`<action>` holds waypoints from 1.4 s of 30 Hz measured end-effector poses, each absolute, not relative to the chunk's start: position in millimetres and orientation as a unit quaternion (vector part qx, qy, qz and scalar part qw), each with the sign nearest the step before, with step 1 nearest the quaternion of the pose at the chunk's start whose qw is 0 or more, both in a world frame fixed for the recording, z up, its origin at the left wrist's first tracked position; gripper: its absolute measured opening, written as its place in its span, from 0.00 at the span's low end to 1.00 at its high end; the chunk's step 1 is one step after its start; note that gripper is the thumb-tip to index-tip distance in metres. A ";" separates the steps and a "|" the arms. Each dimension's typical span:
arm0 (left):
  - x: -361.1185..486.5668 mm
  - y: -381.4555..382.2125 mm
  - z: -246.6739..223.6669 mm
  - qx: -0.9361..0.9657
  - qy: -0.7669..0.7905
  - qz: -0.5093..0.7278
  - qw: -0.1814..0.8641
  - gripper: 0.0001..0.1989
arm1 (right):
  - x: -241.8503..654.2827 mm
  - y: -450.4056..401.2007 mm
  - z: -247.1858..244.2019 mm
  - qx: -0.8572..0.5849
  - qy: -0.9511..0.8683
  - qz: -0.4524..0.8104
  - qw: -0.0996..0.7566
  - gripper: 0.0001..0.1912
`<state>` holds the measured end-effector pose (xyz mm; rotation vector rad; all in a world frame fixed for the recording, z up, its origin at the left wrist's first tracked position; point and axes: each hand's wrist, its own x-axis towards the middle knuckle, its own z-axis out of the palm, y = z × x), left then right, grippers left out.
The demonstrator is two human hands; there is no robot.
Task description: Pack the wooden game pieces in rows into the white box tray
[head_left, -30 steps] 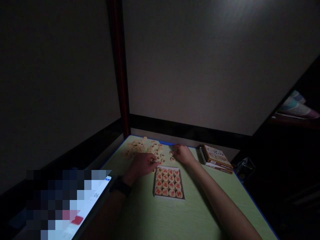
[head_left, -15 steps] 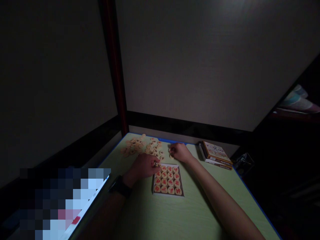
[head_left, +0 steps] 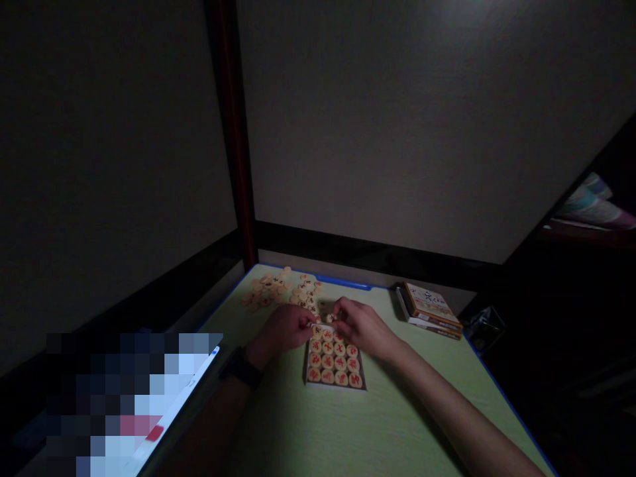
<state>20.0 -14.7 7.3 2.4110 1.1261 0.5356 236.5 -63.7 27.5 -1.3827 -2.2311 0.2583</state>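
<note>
A shallow open box [head_left: 338,387] on the table holds rows of round wooden Chinese chess pieces [head_left: 327,362], most marked in red. One piece with a dark character [head_left: 317,332] lies in its far left corner. My left hand [head_left: 285,328] is beside that corner, thumb and finger closed together; what they hold, if anything, I cannot make out. Over the far edge of the box, my right hand [head_left: 365,326] pinches a single chess piece [head_left: 330,318]. Loose chess pieces [head_left: 304,291] lie scattered beyond my left hand.
A heap of pale pieces [head_left: 265,291] spreads over the far left of the green table [head_left: 397,417]. Stacked boxes or books [head_left: 431,308] sit at the right edge. A bright screen [head_left: 163,404] is at the lower left. A wall panel [head_left: 368,146] rises behind.
My right hand has come back from the loose pieces towards the box, bringing a chess piece. The dark-marked piece by my left fingers now lies flat in the far left corner.
</note>
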 end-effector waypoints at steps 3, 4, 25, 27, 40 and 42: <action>21.2 -14.2 3.6 0.872 0.398 0.192 0.213 0.13 | 229.0 -81.0 24.6 -0.479 -0.849 0.071 0.209 0.09; 21.6 -14.0 2.5 0.872 0.397 0.192 0.212 0.12 | 227.0 -82.8 22.8 -0.478 -0.854 0.061 0.194 0.10; 5.3 -3.9 22.0 0.813 0.559 0.142 0.079 0.11 | 233.9 -20.1 17.0 -0.503 -0.841 0.105 0.172 0.14; 5.2 -4.0 20.0 0.823 0.548 0.130 0.069 0.12 | 228.5 -18.0 16.8 -0.496 -0.850 0.100 0.144 0.10; 5.7 -2.5 11.6 0.828 0.538 0.144 0.059 0.12 | 241.7 -43.3 40.9 -0.547 -0.808 0.109 0.190 0.07; 6.3 -2.6 10.3 0.827 0.538 0.153 0.061 0.12 | 247.1 -59.9 44.8 -0.533 -0.816 0.107 0.194 0.07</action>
